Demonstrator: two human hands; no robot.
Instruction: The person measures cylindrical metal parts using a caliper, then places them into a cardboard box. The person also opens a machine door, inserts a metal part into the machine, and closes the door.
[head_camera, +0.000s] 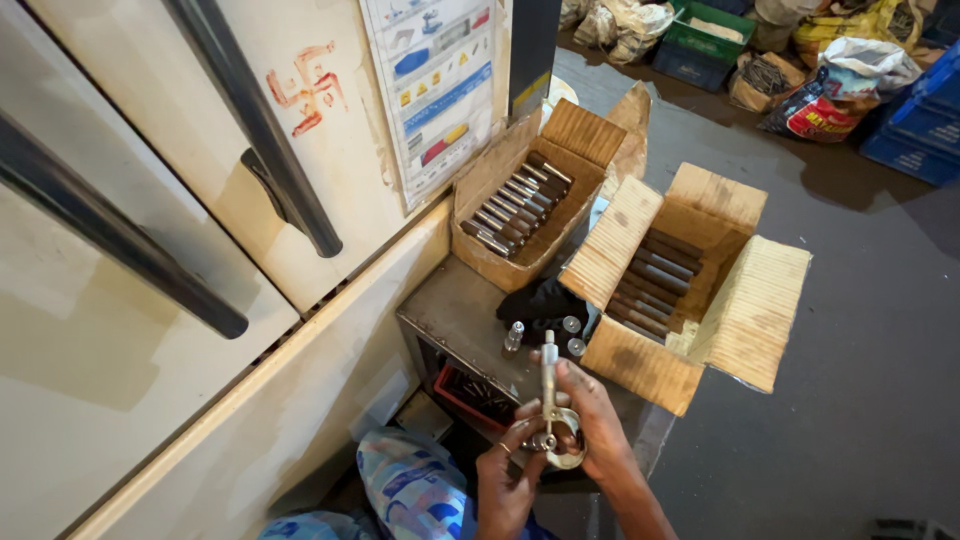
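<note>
Cardboard boxes crowd the small grey metal stand (455, 310). One box (525, 195) leans against the cream machine panel (180, 190) and holds a row of shiny metal pins (515, 205) lying side by side. A second, larger box (690, 275) sits to the right with its flaps spread wide, and darker pins (650, 285) are stacked in it. Between the two boxes lies a crumpled black cloth (540, 300). Just in front of it stand a few short silver pieces (570, 335), one of them upright near the stand's edge. Two dark bar handles (265, 125) run across the panel, and a printed sheet (440, 80) is stuck beside them. Sacks and blue and green crates (915, 125) sit well back on the floor.

Below the larger box, both hands meet over a micrometer (550, 410). The right hand (595, 420) wraps the curved frame from the right, its thumb laid along the barrel, fingers closed on the tool. The left hand (510, 460) comes up from below, and its fingertips pinch at the frame's lower end, where a small part seems to sit in the gap, though it is too small to be sure. The micrometer is held above the stand's near corner, not resting on it. Its long axis runs nearly straight up the picture: barrel pointing away from the person towards the boxes, round frame nearest the wrists. A patterned blue and white trouser knee (410, 490) shows at the bottom.
</note>
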